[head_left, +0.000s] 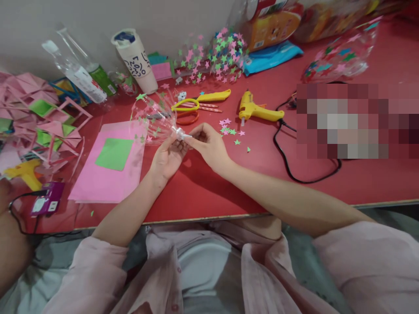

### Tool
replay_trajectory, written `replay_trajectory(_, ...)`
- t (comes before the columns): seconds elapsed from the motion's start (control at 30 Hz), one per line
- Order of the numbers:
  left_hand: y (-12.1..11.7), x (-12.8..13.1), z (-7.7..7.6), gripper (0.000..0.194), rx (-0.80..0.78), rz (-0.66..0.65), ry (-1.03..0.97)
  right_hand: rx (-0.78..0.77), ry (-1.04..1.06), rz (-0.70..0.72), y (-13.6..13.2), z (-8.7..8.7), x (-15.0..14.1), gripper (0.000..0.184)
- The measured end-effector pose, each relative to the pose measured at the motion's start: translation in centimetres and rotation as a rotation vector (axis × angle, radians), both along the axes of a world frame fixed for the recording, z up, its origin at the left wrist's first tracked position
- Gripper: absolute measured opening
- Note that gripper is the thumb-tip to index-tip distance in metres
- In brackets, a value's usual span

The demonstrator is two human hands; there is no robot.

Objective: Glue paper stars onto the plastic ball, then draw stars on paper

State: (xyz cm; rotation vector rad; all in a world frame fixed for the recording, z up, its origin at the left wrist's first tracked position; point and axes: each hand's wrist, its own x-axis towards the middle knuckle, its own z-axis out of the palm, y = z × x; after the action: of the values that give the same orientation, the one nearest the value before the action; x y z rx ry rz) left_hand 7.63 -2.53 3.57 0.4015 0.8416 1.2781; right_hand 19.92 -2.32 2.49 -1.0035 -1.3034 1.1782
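Pinching the white neck of a clear star-dotted bag with right hand, thumb pressed to fingertips, and gripping that same gathered neck from the other side with left hand, palm half turned up. Holding it just over the tabletop, puffed end angled up and left, partly in front of some pink sheets.

Got plain red on the tabletop, slightly shiny, with a pale strip along the front edge. Near the left front corner, got a purple box with a black cable, close to a yellow glue gun. Sitting on the pink sheets, got a green square.

Further in, got loose pink and green stars scattered on the red, then a second yellow glue gun just beyond, plus striped pencils behind the hands.

Way at the back, found clear bottles, a white tumbler with dark lettering, more starry bags and a blue packet, lined up near a bare grey wall.
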Motion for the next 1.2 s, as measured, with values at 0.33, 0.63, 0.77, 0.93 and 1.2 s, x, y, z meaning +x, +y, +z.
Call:
replay_trajectory(0.33,-0.1,0.1,0.0,0.034,-0.071,0.035,-0.024,0.39,-0.672,0.028,0.1,0.8,0.8,0.015)
replay_trajectory(0.63,-0.4,0.7,1.2,0.044,-0.063,0.024,-0.031,0.463,-0.848,-0.067,-0.1,1.2,0.6,0.01)
replay_trajectory(0.77,-0.7,0.9,1.3,0.046,-0.071,0.028,-0.03,0.553,-0.906,-0.035,0.1,1.4,0.3,0.012)
replay_trajectory(0.93,-0.8,0.6,0.6,0.034,-0.033,0.048,0.015,0.532,-0.874,-0.012,0.0,1.8,0.1,0.006)
replay_trajectory(1.2,-0.4,0.2,0.7,0.034,0.013,0.041,-0.021,0.526,-0.684,0.051,-0.1,1.5,0.9,0.004)
